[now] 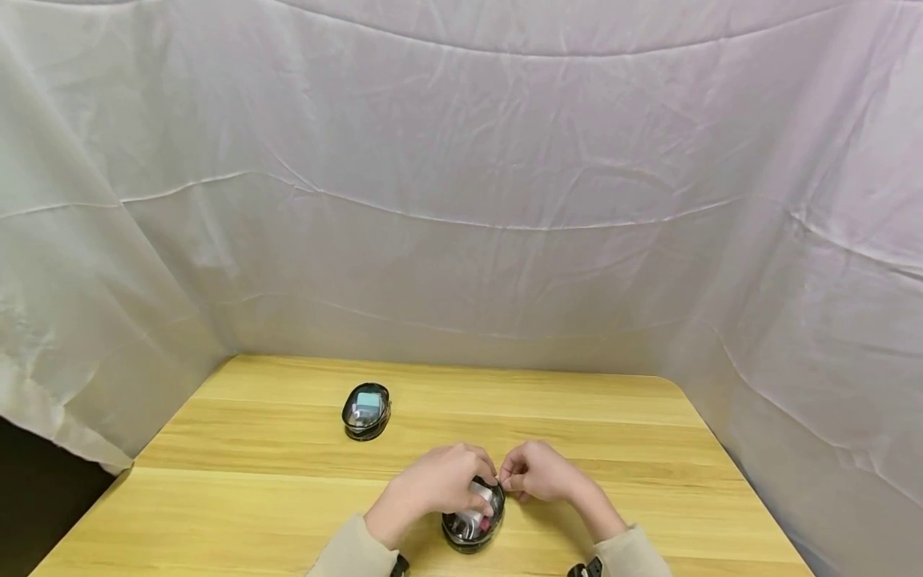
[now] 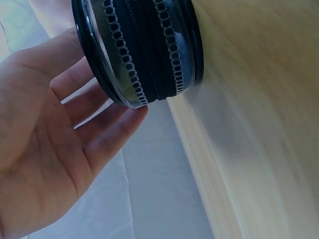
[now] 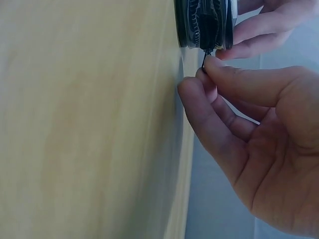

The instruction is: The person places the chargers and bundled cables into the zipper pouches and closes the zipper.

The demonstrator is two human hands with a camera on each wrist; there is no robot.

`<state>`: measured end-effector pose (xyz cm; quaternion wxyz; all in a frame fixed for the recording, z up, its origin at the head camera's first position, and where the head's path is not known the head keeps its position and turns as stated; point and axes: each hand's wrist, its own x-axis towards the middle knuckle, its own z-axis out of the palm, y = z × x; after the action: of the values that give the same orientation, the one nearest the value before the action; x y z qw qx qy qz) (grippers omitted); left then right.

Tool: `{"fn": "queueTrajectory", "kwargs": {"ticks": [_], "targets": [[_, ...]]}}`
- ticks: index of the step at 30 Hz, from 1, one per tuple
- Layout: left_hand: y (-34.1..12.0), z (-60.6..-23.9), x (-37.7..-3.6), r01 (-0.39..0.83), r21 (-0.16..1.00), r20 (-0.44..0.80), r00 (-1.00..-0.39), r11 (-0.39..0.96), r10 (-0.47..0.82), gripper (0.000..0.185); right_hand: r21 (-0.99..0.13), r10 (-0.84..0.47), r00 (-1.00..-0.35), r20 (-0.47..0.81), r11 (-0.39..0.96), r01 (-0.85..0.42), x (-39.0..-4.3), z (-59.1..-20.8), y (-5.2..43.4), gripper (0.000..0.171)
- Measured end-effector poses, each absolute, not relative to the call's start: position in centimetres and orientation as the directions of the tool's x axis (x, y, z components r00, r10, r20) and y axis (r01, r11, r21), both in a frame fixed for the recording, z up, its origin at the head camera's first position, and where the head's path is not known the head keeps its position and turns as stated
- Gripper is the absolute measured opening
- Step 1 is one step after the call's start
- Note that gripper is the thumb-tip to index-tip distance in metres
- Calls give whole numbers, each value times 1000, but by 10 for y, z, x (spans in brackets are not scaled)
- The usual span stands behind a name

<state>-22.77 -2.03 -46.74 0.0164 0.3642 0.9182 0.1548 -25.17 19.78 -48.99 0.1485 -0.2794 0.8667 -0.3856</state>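
A small round black zippered case (image 1: 472,521) with a clear lid is seen on a pale wooden counter (image 1: 613,449), close to the middle of its near edge. The case is held by the left hand (image 1: 433,485), whose fingers (image 2: 99,134) are laid gently curved over the clear top and around the side, as the left wrist view shows. The right hand (image 1: 541,474) is placed just beside the case on its right, and the small zipper pull (image 3: 205,56) at the case's side is pinched between the tips of its thumb and forefinger, the other fingers being curled in loosely. A second, similar case (image 1: 366,410) is set apart towards the far left of the counter, untouched. White cloth (image 1: 461,200) is hung behind and to both sides of the counter.
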Motion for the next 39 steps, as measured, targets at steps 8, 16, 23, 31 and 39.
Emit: {"fn": "queueTrajectory", "kwargs": {"ticks": [8, 16, 23, 31, 39], "targets": [[-18, -469, -228, 635, 318, 84, -759, 704, 646, 30, -740, -611, -789, -60, 558, -376, -253, -489, 201, 15], [-18, -470, -227, 634, 307, 95, -763, 710, 640, 29, -749, -637, -765, -94, 552, -367, -253, -484, 202, 17], [-19, -470, -228, 637, 312, 89, -758, 705, 646, 29, -757, -632, -769, -101, 550, -353, -252, -484, 202, 14], [-22, -467, -228, 632, 310, 91, -764, 710, 639, 36, -751, -607, -791, -83, 559, -350, -251, -485, 197, 13], [-23, -466, -228, 662, 308, 76, -733, 683, 676, 42, -758, -610, -790, -64, 545, -359, -250, -488, 196, 15]]}}
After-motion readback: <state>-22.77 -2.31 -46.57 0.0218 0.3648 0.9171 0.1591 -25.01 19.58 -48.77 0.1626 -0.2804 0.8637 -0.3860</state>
